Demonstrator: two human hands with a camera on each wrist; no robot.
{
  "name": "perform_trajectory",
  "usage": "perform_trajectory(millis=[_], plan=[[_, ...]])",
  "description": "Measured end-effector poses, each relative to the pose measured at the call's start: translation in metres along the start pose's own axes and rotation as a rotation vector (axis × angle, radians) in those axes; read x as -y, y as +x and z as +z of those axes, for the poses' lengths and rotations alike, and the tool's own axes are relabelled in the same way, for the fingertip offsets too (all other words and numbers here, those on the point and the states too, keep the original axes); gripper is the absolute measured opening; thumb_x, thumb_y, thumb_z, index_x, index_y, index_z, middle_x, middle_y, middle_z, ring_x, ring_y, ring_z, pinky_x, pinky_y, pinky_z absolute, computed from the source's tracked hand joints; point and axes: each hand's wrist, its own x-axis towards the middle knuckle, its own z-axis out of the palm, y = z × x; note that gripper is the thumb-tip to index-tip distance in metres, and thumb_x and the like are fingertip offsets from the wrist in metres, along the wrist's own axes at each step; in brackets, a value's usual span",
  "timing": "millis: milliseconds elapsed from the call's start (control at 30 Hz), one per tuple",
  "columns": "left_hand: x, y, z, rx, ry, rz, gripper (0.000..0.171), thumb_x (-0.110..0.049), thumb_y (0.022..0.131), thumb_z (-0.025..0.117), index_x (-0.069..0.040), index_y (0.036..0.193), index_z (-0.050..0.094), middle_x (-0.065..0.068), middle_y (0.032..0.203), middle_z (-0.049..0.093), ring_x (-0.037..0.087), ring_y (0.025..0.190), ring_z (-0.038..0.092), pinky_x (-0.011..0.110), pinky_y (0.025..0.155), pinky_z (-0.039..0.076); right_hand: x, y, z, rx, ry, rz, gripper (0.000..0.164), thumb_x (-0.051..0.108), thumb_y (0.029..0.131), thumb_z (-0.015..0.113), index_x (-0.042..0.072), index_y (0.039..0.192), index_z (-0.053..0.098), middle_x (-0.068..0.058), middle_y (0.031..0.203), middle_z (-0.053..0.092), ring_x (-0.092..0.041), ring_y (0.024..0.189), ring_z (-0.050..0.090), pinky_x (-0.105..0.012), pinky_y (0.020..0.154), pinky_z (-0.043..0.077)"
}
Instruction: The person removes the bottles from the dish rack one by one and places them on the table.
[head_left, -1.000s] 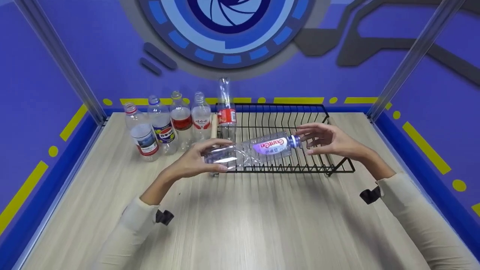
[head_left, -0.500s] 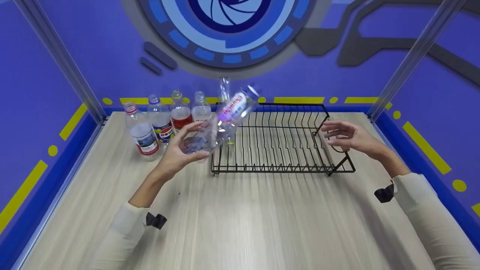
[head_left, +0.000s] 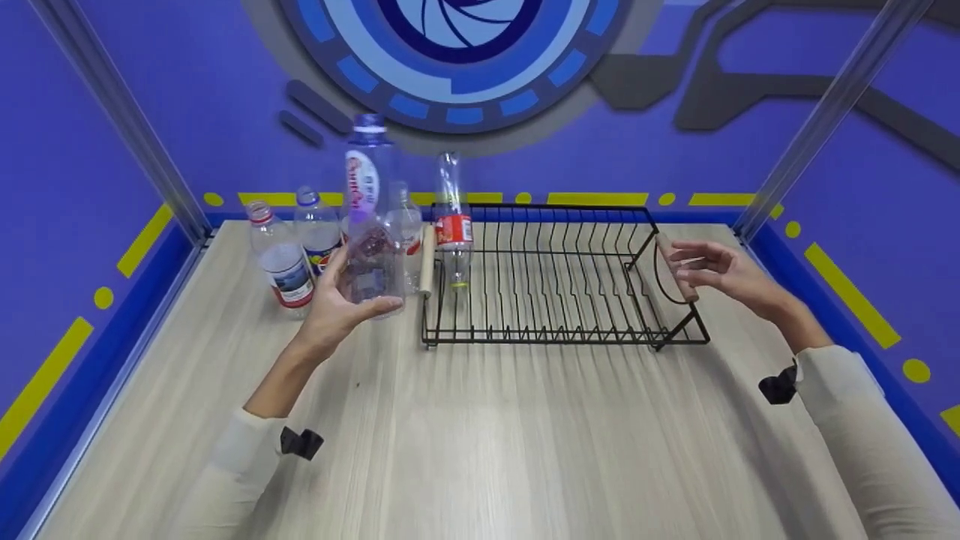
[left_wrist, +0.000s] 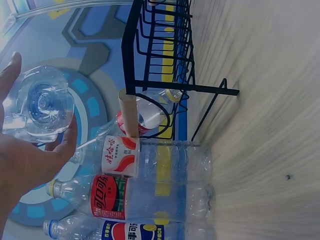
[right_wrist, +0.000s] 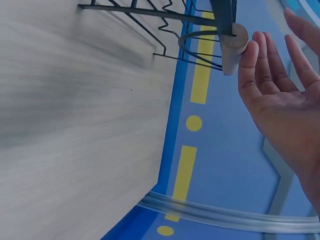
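Observation:
My left hand point(head_left: 330, 311) grips a clear plastic bottle point(head_left: 365, 184) with a blue cap and a purple-white label round its lower part. The bottle stands nearly upright in the hand, overlapping the row of bottles behind it. In the left wrist view its ridged base point(left_wrist: 42, 102) faces the camera, thumb and fingers on either side. My right hand point(head_left: 724, 274) holds nothing, its fingers loosely bent beside the wooden handle point(head_left: 679, 270) of a black wire rack point(head_left: 555, 343). Fingertips lie right by that handle's end point(right_wrist: 234, 42) in the right wrist view.
A red-labelled bottle point(head_left: 454, 231) leans cap-down in the rack's left end. Left of the rack stand several uncapped-looking bottles, among them a red-rimmed one point(head_left: 281, 259), a blue-labelled one point(head_left: 319, 229) and a red-labelled cola bottle point(left_wrist: 107, 196). Purple walls enclose the wooden table point(head_left: 480, 450).
The left hand has carried the bottle leftward from over the rack, turning it from lying sideways to upright. The right hand has drawn away from the bottle's cap to the right.

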Motion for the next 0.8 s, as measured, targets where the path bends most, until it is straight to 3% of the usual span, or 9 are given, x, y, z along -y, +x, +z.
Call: perform_trajectory(millis=[133,333,433,567,667,800], plan=[[-0.001,-0.001,-0.001,-0.053,0.027,0.032,0.101,0.009,0.077,0.082,-0.011,0.16,0.027,0.018,0.15,0.042,0.03,0.133,0.048,0.024,0.1,0.054,-0.004,0.001,0.0,-0.008,-0.016,0.04,0.055,0.014,0.102,0.063,0.009,0.153,0.045,0.002,0.139,0.059,-0.005,0.117,0.058,-0.015,0.092,0.05],[-0.001,-0.003,-0.005,-0.116,0.027,0.069,0.097,0.01,0.078,0.081,-0.009,0.159,0.03,0.019,0.151,0.039,0.027,0.135,0.045,0.023,0.101,0.051,-0.01,0.0,-0.001,-0.013,-0.018,0.059,0.062,0.012,0.099,0.067,0.005,0.155,0.041,0.003,0.137,0.055,-0.011,0.115,0.053,-0.016,0.089,0.051],[0.0,-0.004,-0.008,-0.123,0.011,0.088,0.093,0.008,0.08,0.081,-0.007,0.158,0.031,0.014,0.15,0.04,0.028,0.137,0.043,0.021,0.104,0.048,-0.014,-0.001,-0.003,0.007,-0.01,0.081,0.063,0.013,0.1,0.066,0.005,0.156,0.037,0.004,0.14,0.052,-0.007,0.114,0.054,-0.017,0.09,0.052],[0.0,-0.006,-0.012,-0.111,-0.04,0.131,0.087,0.003,0.082,0.081,-0.004,0.156,0.035,0.015,0.144,0.047,0.025,0.132,0.05,0.025,0.106,0.048,-0.019,-0.002,-0.006,0.052,0.01,0.118,0.063,0.016,0.103,0.062,0.004,0.158,0.033,0.006,0.139,0.053,-0.001,0.113,0.062,-0.02,0.09,0.055],[0.001,-0.008,-0.015,-0.103,-0.074,0.158,0.083,-0.005,0.085,0.081,-0.001,0.155,0.036,0.013,0.14,0.051,0.019,0.127,0.055,0.025,0.107,0.048,-0.023,-0.004,-0.007,0.095,0.041,0.147,0.061,0.018,0.105,0.058,0.005,0.159,0.032,0.011,0.134,0.057,-0.001,0.113,0.065,-0.021,0.091,0.056],[0.0,-0.011,-0.018,-0.106,-0.088,0.158,0.082,-0.014,0.091,0.078,-0.003,0.157,0.032,0.004,0.141,0.051,0.013,0.131,0.052,0.022,0.11,0.045,-0.026,-0.004,-0.008,0.153,0.102,0.184,0.058,0.018,0.108,0.051,0.011,0.16,0.028,0.016,0.13,0.064,-0.004,0.116,0.066,-0.023,0.093,0.054]])
